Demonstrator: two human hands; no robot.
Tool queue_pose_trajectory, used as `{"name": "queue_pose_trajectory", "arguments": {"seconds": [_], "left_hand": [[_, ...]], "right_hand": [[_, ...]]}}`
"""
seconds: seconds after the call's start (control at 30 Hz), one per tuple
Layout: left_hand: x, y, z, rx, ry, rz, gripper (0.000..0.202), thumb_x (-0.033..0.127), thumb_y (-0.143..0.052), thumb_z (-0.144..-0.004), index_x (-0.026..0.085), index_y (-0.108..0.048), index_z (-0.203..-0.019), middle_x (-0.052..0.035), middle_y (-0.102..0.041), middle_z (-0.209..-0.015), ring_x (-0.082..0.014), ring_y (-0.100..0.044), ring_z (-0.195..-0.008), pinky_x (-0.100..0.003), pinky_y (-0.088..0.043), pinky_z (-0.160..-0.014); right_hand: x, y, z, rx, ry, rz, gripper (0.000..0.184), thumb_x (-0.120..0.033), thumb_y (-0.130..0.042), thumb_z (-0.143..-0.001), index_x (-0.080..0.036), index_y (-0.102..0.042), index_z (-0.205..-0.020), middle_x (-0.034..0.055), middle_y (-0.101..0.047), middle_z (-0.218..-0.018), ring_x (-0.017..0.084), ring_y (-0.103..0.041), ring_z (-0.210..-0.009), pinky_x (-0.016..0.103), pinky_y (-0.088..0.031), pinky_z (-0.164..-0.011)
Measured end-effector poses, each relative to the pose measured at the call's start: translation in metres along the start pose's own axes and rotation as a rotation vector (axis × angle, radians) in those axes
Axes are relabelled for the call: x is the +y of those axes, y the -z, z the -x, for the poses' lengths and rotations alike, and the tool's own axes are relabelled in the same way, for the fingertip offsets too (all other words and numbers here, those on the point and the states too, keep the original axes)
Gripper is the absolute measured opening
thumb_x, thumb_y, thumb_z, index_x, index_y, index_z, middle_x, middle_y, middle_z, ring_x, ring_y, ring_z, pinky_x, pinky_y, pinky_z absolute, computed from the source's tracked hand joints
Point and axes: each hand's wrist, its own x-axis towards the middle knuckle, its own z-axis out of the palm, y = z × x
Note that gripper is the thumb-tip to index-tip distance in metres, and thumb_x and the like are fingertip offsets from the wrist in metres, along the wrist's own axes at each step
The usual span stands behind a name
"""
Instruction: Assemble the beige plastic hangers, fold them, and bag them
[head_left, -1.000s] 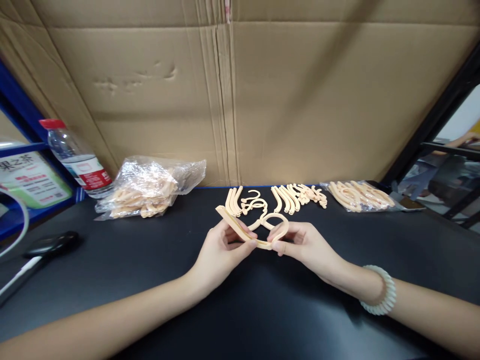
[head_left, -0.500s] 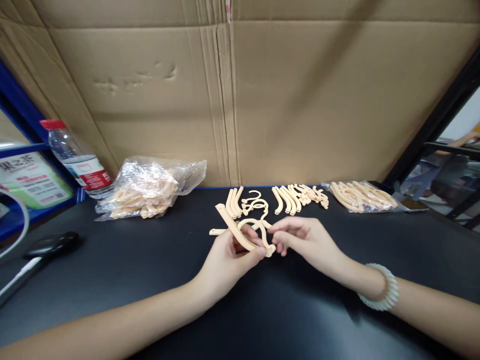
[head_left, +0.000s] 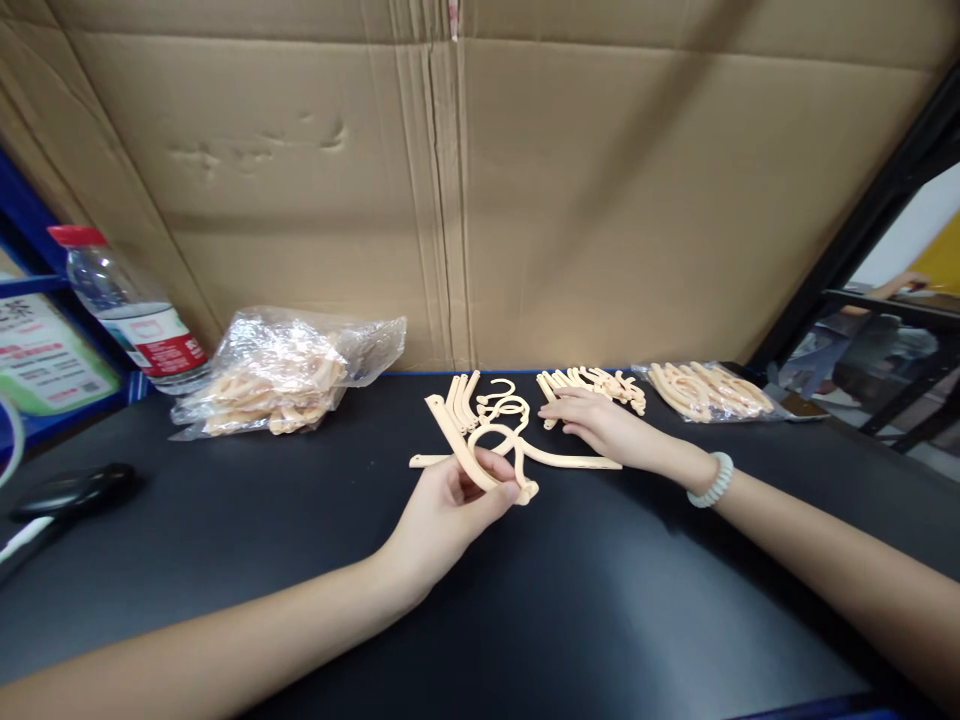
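Note:
My left hand is closed around a partly assembled beige plastic hanger: one arm piece joined at its lower end to a curved hook. Behind it on the black table lies another hanger with arms spread to both sides. My right hand is over the row of loose hanger arms at the back, palm down with fingers stretched out. Its fingertips are at the nearest arms; whether they touch cannot be made out. To the left of that row lie several more arms and a loose hook.
A clear bag of hanger parts stands at the back left, beside a red-capped bottle. Another bag of parts lies at the back right. A black computer mouse is at left. Cardboard walls the back.
My right hand has left the hanger in my left hand and moved back and right to the loose arms. My left hand still holds its hanger, nearly in place. The view has shifted slightly.

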Motion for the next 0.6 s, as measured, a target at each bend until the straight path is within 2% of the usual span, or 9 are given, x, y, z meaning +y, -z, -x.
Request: {"name": "queue_pose_trajectory", "arguments": {"seconds": [0.1,0.2,0.3,0.4,0.5,0.6], "left_hand": [[0.001,0.0,0.0,0.01,0.0,-0.028,0.015,0.03,-0.073,-0.076,0.017,-0.068,-0.081,-0.0013,-0.069,-0.079,-0.0147,-0.06,-0.074,-0.028,-0.047,-0.074],[0.001,-0.001,0.0,0.036,-0.006,-0.027,0.015,0.03,-0.073,-0.077,0.016,-0.069,-0.081,-0.0009,-0.067,-0.077,-0.0126,-0.056,-0.068,-0.026,-0.047,-0.068],[0.001,-0.001,-0.001,0.042,-0.019,0.005,0.017,0.031,-0.073,-0.077,0.016,-0.068,-0.081,-0.0012,-0.066,-0.079,-0.0122,-0.057,-0.066,-0.026,-0.049,-0.066],[0.0,-0.001,-0.002,0.036,-0.018,0.056,0.02,0.032,-0.075,-0.077,0.015,-0.067,-0.082,-0.0023,-0.067,-0.08,-0.0138,-0.061,-0.072,-0.025,-0.051,-0.065],[-0.002,0.0,-0.002,0.01,0.004,0.118,0.024,0.035,-0.076,-0.077,0.015,-0.065,-0.085,-0.0027,-0.067,-0.081,-0.0153,-0.065,-0.075,-0.025,-0.053,-0.065],[-0.003,0.001,-0.001,0.0,0.025,0.187,0.025,0.034,-0.077,-0.078,0.015,-0.063,-0.087,-0.0009,-0.066,-0.081,-0.0133,-0.067,-0.071,-0.025,-0.054,-0.067]], "right_hand": [[-0.002,0.001,-0.002,0.04,0.024,-0.044,0.028,-0.011,-0.045,-0.093,-0.021,-0.069,-0.105,0.0091,-0.069,-0.103,0.024,-0.058,-0.106,0.046,-0.05,-0.093],[-0.003,0.002,-0.001,0.089,0.041,-0.049,0.023,-0.016,-0.048,-0.094,-0.021,-0.07,-0.09,0.0106,-0.067,-0.108,0.026,-0.055,-0.112,0.048,-0.046,-0.097],[-0.008,0.005,0.0,0.233,-0.015,-0.067,0.021,-0.019,-0.046,-0.096,-0.022,-0.066,-0.095,0.0117,-0.059,-0.121,0.026,-0.053,-0.117,0.05,-0.044,-0.099],[-0.021,0.012,0.002,0.439,-0.132,-0.151,0.016,-0.025,-0.046,-0.097,-0.023,-0.061,-0.101,0.0111,-0.055,-0.115,0.024,-0.058,-0.103,0.044,-0.049,-0.09],[-0.04,0.021,0.005,0.55,-0.241,-0.384,0.018,-0.034,-0.045,-0.099,-0.023,-0.056,-0.107,0.0082,-0.056,-0.105,0.017,-0.059,-0.079,0.034,-0.052,-0.071],[-0.059,0.024,0.008,0.558,-0.325,-0.714,0.018,-0.04,-0.044,-0.099,-0.023,-0.05,-0.106,0.0056,-0.059,-0.104,0.012,-0.056,-0.063,0.03,-0.051,-0.061]]}}
